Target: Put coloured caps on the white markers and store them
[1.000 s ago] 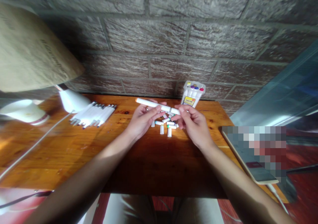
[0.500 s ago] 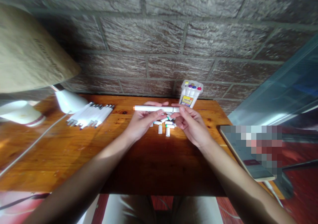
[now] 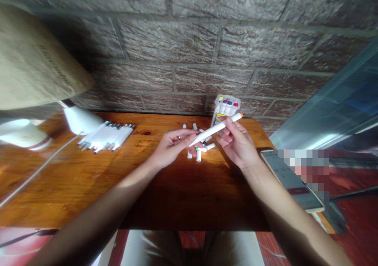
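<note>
Marker flipped, orange end R; R hand pinching it, L hand half-curled nr tip, grip unclear.

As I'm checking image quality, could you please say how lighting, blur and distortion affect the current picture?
In the head view, the lampshade and white cup at left look stretched and blurred; in the same view, the table is deeply shadowed at front middle but bright at left, the white marker shows little detail, and pixel blocks hide part of the screen device.
</note>
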`<state>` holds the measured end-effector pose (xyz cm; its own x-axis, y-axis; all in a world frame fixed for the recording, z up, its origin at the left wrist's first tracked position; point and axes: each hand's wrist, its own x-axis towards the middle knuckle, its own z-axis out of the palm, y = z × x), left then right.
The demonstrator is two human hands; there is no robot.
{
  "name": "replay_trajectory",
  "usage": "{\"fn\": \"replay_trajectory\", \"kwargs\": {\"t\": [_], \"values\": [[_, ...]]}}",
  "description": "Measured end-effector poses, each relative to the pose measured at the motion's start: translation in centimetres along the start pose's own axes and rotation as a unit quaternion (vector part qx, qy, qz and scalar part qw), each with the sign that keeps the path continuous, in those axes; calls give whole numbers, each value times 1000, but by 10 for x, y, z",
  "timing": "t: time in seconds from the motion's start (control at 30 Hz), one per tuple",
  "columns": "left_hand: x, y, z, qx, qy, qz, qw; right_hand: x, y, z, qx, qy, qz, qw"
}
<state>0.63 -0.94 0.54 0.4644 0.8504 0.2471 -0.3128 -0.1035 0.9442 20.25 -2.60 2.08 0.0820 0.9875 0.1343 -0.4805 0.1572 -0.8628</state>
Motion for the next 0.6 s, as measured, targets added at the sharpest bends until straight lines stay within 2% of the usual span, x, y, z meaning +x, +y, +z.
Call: {"fn": "replay_trajectory", "kwargs": {"t": [0.1,0.2,0.47,0.6], "values": [[-1,-6,2,65,-41,-28,997,2,3,-3,0,-13,-12,1000],[-3,-15,4,130,-79,-24,988,2,9,-3,0,-22,-6,1000],[-6,-21,6,205,-94,4,974,-6,6,5,-7,-90,44,995],[-8,-22,8,237,-109,3,965,-9,3,4,26,-89,29,995]]}}
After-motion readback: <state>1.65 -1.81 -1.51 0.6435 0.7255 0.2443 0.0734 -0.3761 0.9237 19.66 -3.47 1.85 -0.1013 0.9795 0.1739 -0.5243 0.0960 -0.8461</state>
